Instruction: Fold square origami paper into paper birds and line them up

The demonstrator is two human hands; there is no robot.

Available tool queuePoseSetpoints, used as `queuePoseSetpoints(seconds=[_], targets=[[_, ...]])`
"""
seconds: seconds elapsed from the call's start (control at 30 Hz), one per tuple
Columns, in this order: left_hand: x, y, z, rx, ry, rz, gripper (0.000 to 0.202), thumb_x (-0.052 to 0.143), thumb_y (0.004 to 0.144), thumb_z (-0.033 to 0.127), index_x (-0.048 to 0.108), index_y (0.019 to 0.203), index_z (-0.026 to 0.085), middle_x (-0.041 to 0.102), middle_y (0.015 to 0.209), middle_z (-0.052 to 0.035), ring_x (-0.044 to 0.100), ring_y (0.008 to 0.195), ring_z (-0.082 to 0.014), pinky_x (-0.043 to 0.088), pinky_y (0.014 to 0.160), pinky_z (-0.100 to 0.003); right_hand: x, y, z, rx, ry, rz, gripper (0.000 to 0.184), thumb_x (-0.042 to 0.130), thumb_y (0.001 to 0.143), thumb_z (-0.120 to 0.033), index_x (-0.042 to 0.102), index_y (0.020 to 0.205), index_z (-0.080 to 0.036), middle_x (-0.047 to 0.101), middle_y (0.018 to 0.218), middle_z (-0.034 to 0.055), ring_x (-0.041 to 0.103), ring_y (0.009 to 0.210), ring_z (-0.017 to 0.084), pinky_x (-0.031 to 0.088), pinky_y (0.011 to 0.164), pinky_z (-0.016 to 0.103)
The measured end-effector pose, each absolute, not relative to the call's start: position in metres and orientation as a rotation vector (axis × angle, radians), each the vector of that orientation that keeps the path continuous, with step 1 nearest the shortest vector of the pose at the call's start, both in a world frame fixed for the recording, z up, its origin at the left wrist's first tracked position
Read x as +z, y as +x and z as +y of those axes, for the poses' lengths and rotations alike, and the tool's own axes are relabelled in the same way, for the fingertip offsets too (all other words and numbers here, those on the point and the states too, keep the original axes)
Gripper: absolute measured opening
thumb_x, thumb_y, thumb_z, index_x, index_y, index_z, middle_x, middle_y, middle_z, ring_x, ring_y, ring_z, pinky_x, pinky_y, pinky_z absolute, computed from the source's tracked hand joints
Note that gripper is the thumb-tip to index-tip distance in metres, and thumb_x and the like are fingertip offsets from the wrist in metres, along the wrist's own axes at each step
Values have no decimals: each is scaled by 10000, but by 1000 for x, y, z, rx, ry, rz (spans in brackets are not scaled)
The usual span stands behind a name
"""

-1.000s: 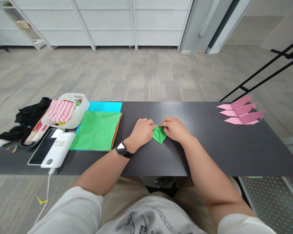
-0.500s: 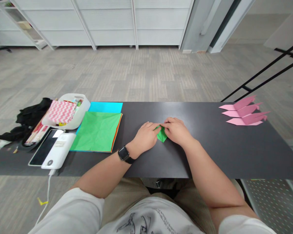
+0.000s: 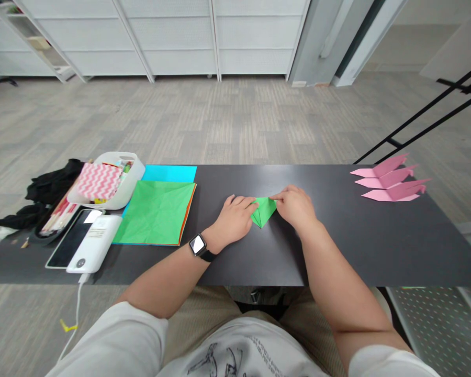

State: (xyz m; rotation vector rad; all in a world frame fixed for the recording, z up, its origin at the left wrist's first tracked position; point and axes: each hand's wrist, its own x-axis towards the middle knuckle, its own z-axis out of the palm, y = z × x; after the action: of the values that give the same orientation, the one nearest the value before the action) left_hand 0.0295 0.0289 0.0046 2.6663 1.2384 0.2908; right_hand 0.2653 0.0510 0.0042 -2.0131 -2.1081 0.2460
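Note:
A small piece of folded green origami paper [image 3: 264,210] lies on the dark table in front of me, its lower end pointed and a crease showing down its left part. My left hand [image 3: 238,217], with a smartwatch [image 3: 198,245] on the wrist, holds the paper's left side down under its fingertips. At the upper right corner, the bent fingers of my right hand [image 3: 295,207] pinch the paper; the thumb is mostly hidden. Most of the paper's face shows between the two hands.
Left of my hands lie a stack of green and orange sheets [image 3: 157,212] and blue paper [image 3: 172,172]. Beyond are a white basket [image 3: 129,188], a phone [image 3: 73,235], a white power bank [image 3: 94,243] and black cloth [image 3: 57,180]. Pink folded paper birds [image 3: 394,178] stand at right.
My right hand has moved slightly right and away from my left hand. More of the green paper shows between them, its right flap spread wider. The left hand stays nearly in place.

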Motion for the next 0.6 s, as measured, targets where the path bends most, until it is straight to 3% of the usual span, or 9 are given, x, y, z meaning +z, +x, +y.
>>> queuePoseSetpoints(seconds=[0.13,0.23,0.43,0.6], targets=[[5,29,29,297,2665,1229,457,511,1016,172,646,1444,258,615,1582,-80,560,1411,-292,348,1261,-589,6,261,53,213,-1986,-2072,396,568,973,-147,879,1175,-288,740,1167,136,647,1043,313,517,980,481],[5,29,29,309,2660,1230,458,502,1024,178,638,1454,257,615,1583,-79,559,1412,-291,345,1263,-599,5,253,52,272,-1829,-2188,416,573,978,-140,859,1231,-306,722,1196,111,635,1094,293,501,1019,453],[6,28,30,318,2652,1247,452,497,1032,171,645,1447,273,630,1563,-72,571,1395,-281,341,1264,-589,0,246,52,317,-1834,-2162,368,612,981,-178,873,1171,-353,714,1191,86,616,1070,276,495,1011,448],[6,27,31,338,2659,1318,391,529,1074,283,668,1440,280,666,1492,-77,607,1316,-294,369,1250,-581,0,245,53,327,-1901,-2083,339,627,981,-213,880,1136,-377,711,1180,85,604,1047,286,489,981,462]])
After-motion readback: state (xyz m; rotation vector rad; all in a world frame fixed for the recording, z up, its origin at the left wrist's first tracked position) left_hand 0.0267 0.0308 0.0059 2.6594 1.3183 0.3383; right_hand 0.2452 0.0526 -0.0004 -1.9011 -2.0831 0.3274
